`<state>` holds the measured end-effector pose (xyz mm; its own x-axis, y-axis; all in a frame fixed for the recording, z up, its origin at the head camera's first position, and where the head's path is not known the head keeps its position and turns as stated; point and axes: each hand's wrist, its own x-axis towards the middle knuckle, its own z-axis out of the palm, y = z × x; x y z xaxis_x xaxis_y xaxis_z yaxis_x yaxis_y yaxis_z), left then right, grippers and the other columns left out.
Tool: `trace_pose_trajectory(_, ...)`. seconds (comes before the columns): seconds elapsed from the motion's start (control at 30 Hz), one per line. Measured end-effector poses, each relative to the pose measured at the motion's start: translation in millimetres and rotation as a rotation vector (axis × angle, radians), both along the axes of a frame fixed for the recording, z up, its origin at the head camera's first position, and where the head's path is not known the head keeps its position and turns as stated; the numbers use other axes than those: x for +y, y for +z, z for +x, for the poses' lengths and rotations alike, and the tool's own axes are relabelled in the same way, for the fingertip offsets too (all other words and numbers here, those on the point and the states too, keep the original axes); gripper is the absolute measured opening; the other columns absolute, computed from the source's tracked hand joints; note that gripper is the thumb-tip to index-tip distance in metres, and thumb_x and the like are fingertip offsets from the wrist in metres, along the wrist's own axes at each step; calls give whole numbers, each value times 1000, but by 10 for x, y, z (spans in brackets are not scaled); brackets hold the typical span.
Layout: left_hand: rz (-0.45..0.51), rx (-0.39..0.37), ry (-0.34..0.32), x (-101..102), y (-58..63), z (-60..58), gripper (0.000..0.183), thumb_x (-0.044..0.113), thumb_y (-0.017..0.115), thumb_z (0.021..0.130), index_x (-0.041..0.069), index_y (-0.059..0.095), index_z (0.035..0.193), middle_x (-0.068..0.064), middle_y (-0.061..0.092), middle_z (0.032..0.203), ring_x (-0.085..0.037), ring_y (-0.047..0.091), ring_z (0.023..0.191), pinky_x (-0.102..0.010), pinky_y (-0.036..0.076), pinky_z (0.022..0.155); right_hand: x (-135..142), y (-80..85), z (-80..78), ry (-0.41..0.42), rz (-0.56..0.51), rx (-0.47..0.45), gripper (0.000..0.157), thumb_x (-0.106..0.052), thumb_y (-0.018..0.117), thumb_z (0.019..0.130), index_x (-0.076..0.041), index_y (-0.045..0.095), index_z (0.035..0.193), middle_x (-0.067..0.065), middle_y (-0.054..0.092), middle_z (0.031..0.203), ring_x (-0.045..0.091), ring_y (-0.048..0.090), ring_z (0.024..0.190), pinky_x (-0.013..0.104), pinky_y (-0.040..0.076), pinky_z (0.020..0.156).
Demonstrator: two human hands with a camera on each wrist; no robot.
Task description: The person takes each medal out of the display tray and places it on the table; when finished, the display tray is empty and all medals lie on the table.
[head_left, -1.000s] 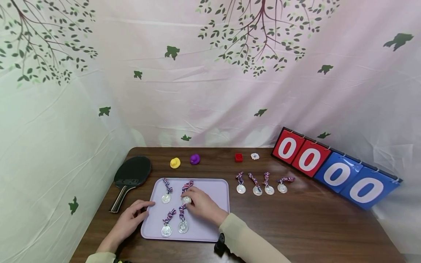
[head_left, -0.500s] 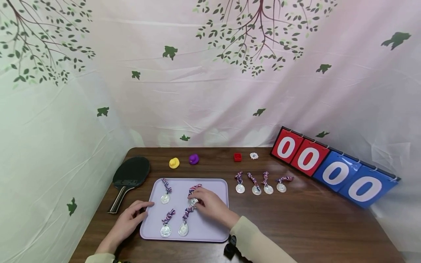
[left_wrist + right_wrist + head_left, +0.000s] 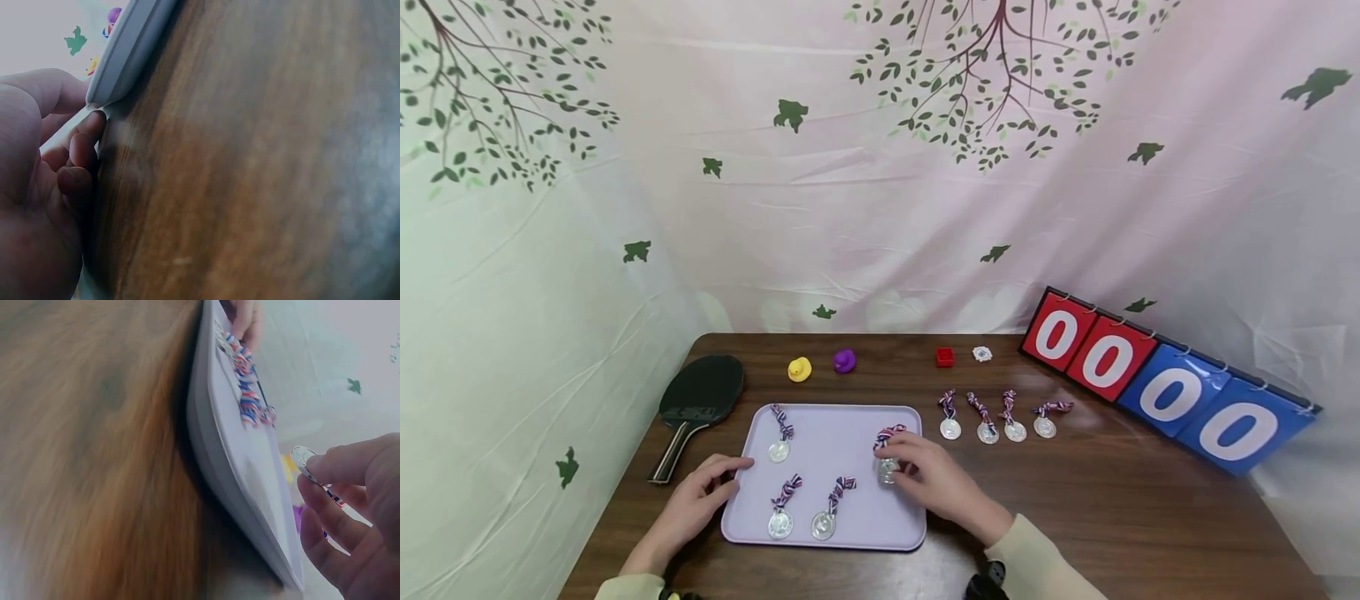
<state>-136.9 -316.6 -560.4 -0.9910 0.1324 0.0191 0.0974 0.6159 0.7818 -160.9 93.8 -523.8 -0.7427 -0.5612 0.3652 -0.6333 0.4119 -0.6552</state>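
Observation:
On the lilac tray (image 3: 865, 521) lie three silver medals with knotted striped ribbons: a back-left medal (image 3: 779, 451), a front-left medal (image 3: 780, 523) and a front-middle medal (image 3: 823, 525). Over the tray's right side, my right hand (image 3: 936, 479) pinches another silver medal (image 3: 887, 471) between thumb and fingers. In the right wrist view, the pinched medal (image 3: 302, 459) is tilted and its ribbon is mostly hidden behind the fingers. My left hand (image 3: 692, 500) rests at the tray's left rim, fingertips touching it. The left wrist view shows its fingers (image 3: 59, 87) at the tray edge (image 3: 134, 50).
Several more medals (image 3: 987, 432) lie in a row right of the tray. A table tennis paddle (image 3: 702, 390) lies to the left. Behind stand a yellow duck (image 3: 800, 370), a purple duck (image 3: 844, 361), a red box (image 3: 944, 357), a white piece (image 3: 982, 354) and a scoreboard (image 3: 1165, 379).
My right hand has moved rightward across the tray with the pinched medal. The front-middle medal's ribbon has swung to the right. My left hand has stayed at the rim.

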Motion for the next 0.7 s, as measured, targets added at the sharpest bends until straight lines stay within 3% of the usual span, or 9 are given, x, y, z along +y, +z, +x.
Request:
trace_pose_trajectory(0.17, 2, 29, -14, 22, 39, 12, 28, 10, 64, 91, 23, 67, 116, 2, 61, 108, -13, 49, 82, -25, 40, 69, 291, 5, 28, -57, -11, 22, 38, -3, 72, 82, -14, 66, 117, -1, 59, 117, 12, 58, 89, 26, 48, 73)
trace_pose_trajectory(0.27, 17, 33, -20, 72, 139, 43, 28, 6, 63, 90, 18, 67, 116, -4, 61, 107, -15, 50, 81, -25, 40, 69, 448, -40, 41, -97, -10, 20, 38, -3, 73, 81, -14, 66, 116, -3, 58, 115, 9, 56, 88, 26, 48, 72)
trace_pose_trajectory(0.43, 21, 20, -32, 149, 317, 99, 28, 4, 62, 90, 13, 67, 116, -8, 62, 106, -16, 50, 79, -26, 40, 68, 632, -149, 88, -111, -28, -1, 39, 1, 74, 78, -11, 65, 115, 1, 57, 110, 5, 55, 72, 24, 49, 61)
trace_pose_trajectory(0.7, 23, 28, -37, 163, 332, 105, 28, 4, 62, 90, 13, 67, 116, -8, 62, 107, -16, 50, 79, -25, 41, 69, 725, -236, 205, -146, 135, 69, 37, -1, 73, 78, -14, 65, 112, -4, 57, 105, 5, 52, 74, 21, 45, 63)
